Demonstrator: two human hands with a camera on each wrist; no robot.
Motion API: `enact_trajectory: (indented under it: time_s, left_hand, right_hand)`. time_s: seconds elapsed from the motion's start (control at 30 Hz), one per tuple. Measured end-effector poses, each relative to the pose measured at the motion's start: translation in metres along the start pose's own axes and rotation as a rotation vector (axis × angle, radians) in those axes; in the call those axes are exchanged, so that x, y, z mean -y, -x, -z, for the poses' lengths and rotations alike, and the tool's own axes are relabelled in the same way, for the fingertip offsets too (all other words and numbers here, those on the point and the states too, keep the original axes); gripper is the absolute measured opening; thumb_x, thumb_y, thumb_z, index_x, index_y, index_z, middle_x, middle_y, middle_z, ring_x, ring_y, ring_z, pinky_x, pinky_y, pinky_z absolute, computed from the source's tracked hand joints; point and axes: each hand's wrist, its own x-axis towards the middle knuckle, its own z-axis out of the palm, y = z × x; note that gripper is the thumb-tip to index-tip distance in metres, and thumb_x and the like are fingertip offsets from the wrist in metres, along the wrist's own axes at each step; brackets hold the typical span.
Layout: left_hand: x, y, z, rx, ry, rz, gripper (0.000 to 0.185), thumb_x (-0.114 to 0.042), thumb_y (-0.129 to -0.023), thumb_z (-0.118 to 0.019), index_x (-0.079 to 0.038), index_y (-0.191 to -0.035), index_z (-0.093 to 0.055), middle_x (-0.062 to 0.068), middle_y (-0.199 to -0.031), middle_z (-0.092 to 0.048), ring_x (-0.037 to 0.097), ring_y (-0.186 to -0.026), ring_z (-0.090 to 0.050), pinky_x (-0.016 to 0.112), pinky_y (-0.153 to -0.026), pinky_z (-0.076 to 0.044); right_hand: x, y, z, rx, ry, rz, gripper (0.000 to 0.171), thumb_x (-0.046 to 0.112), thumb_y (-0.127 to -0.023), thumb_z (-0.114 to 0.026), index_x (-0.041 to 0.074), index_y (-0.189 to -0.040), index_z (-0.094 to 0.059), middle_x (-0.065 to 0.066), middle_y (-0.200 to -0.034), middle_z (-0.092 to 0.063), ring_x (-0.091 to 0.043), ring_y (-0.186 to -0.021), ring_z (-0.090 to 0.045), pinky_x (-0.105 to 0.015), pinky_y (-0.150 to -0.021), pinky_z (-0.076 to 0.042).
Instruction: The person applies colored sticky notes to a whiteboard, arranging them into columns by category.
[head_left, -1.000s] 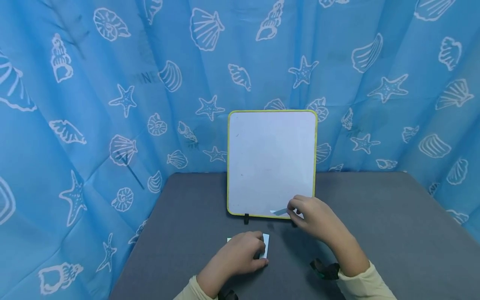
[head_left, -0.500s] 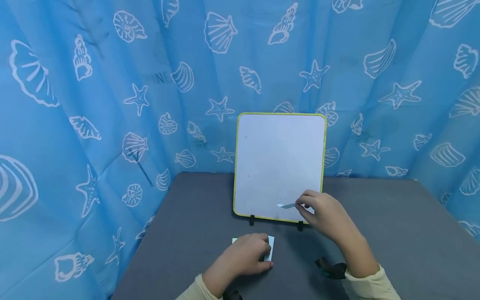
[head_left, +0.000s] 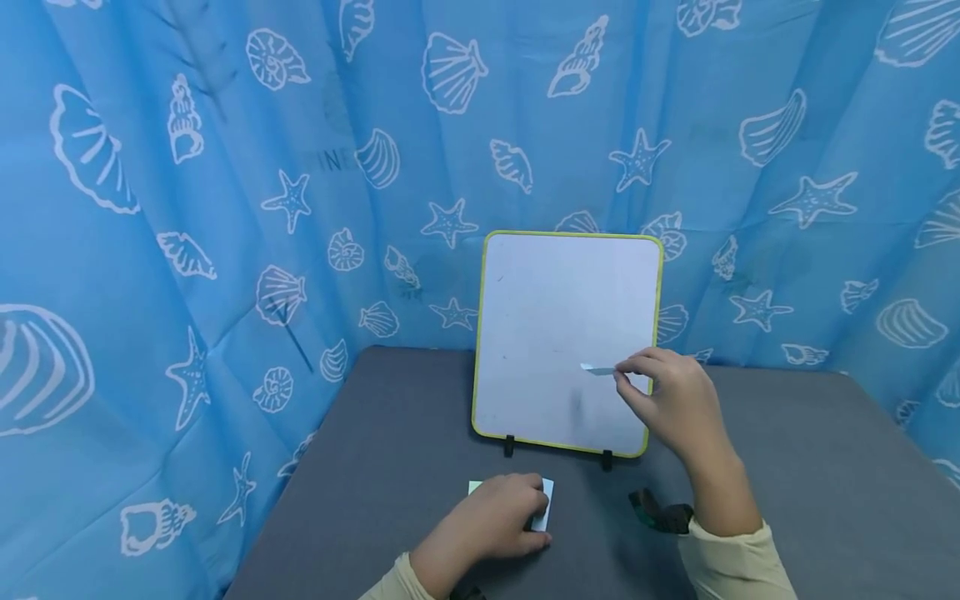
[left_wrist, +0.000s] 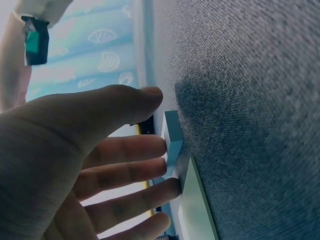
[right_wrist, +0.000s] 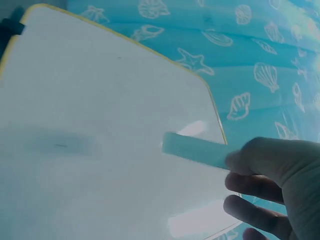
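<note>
My right hand [head_left: 678, 404] pinches one end of a pale blue sticky note [head_left: 598, 370] between thumb and index finger. In the right wrist view, that strip [right_wrist: 192, 150] sticks out sideways in front of the whiteboard [right_wrist: 100, 100]. My left hand [head_left: 495, 517] lies low over the table. Its extended fingertips touch a pad of blue sticky notes [left_wrist: 172, 135], with the thumb apart near the pad's end. Beside it lies a pale green pad [left_wrist: 196, 210], mostly hidden by the hand in the head view.
The yellow-edged whiteboard [head_left: 562, 317] stands upright on small black feet [head_left: 607, 459] on the grey table [head_left: 405, 433]. Behind it hangs a blue curtain [head_left: 420, 150] with white shell prints. A dark strap [head_left: 660, 512] hangs at the right wrist.
My right hand has risen with the sticky note from the whiteboard's lower edge and holds it higher before the board. The left hand stays on the pads. The head view has shifted slightly.
</note>
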Motion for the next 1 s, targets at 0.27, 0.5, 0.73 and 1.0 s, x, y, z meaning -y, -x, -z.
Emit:
enact_trajectory:
  time_s: [0.27,0.5,0.73,1.0]
  left_hand:
    - [-0.002,-0.004,-0.002,-0.01,-0.016,-0.005,0.028,-0.048,-0.094,-0.08,-0.021,-0.098,-0.076,-0.012,-0.095,-0.06,-0.001,-0.072,-0.047,0.02,-0.065,-0.044]
    - [0.001,-0.013,-0.002,-0.039,-0.046,-0.029,0.029,-0.05,-0.094,-0.079,-0.022,-0.094,-0.074,-0.012,-0.092,-0.059,-0.001,-0.07,-0.046,0.02,-0.062,-0.041]
    - [0.008,-0.019,0.002,-0.027,-0.01,-0.042,0.026,-0.048,-0.097,-0.076,-0.023,-0.103,-0.077,-0.014,-0.088,-0.059,-0.001,-0.067,-0.045,0.019,-0.06,-0.039]
    - [0.022,-0.02,0.019,-0.241,0.099,-0.121,0.017,-0.035,-0.102,-0.072,-0.021,-0.105,-0.081,-0.01,-0.087,-0.073,-0.005,-0.064,-0.051,0.012,-0.06,-0.037]
  right_hand:
    - [-0.013,-0.016,-0.01,-0.149,-0.044,-0.037,0.006,-0.002,-0.083,-0.081,0.002,-0.089,-0.082,-0.013,-0.087,-0.079,-0.033,-0.075,-0.069,-0.053,-0.072,-0.05]
    - [-0.024,-0.029,-0.017,-0.31,-0.014,-0.029,0.006,0.0,-0.085,-0.081,-0.001,-0.091,-0.082,-0.016,-0.088,-0.078,-0.031,-0.073,-0.069,-0.043,-0.064,-0.047]
    - [-0.034,-0.038,-0.025,-0.357,-0.004,-0.008,0.008,0.002,-0.089,-0.079,-0.005,-0.093,-0.08,-0.022,-0.091,-0.077,-0.037,-0.075,-0.069,-0.054,-0.07,-0.051]
    - [-0.037,-0.044,-0.038,-0.414,-0.018,0.026,0.009,0.001,-0.091,-0.076,-0.006,-0.093,-0.08,-0.023,-0.091,-0.077,-0.041,-0.077,-0.07,-0.057,-0.069,-0.048]
